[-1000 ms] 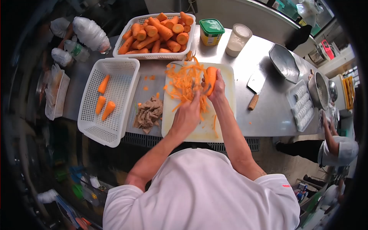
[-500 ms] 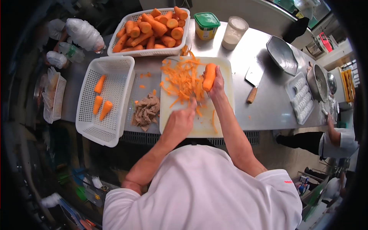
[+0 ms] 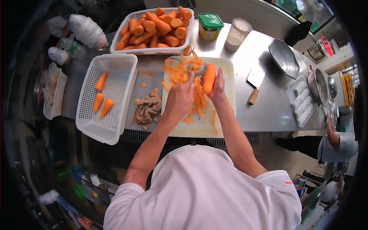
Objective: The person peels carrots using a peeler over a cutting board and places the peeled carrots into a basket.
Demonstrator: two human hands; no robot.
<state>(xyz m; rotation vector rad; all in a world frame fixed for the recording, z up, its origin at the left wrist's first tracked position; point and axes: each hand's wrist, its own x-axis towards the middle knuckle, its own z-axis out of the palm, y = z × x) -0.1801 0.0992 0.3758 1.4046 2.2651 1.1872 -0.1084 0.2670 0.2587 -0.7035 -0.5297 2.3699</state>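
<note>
- Carrot (image 3: pixel 209 79), near the middle of the frame, is upright, its lower end towards the bottom edge.
- Right hand (image 3: pixel 218 88) grasps that carrot, the palm against its right side.
- Left hand (image 3: pixel 181 97) is curled around a grey tool (image 3: pixel 199 69), blurred, its end just beside or against the carrot; I cannot tell which.
- Beneath both hands, a white cutting board (image 3: pixel 226 119) carries orange peelings (image 3: pixel 199 100), heaped mostly left of the carrot.
- At upper centre-left, a white basket (image 3: pixel 153 51) is piled with more carrots (image 3: pixel 161 26).
- Left of centre, a second white basket (image 3: pixel 86 100) holds three smaller carrots (image 3: pixel 98 102).
- Between this basket and the board lies a crumpled brown cloth (image 3: pixel 148 108).
- Right of the board, a cleaver (image 3: pixel 256 78) lies on the steel table (image 3: pixel 268 120), handle towards the bottom edge.
- At upper centre, a green-lidded tub (image 3: pixel 210 27) stands beside a clear jar (image 3: pixel 237 35).
</note>
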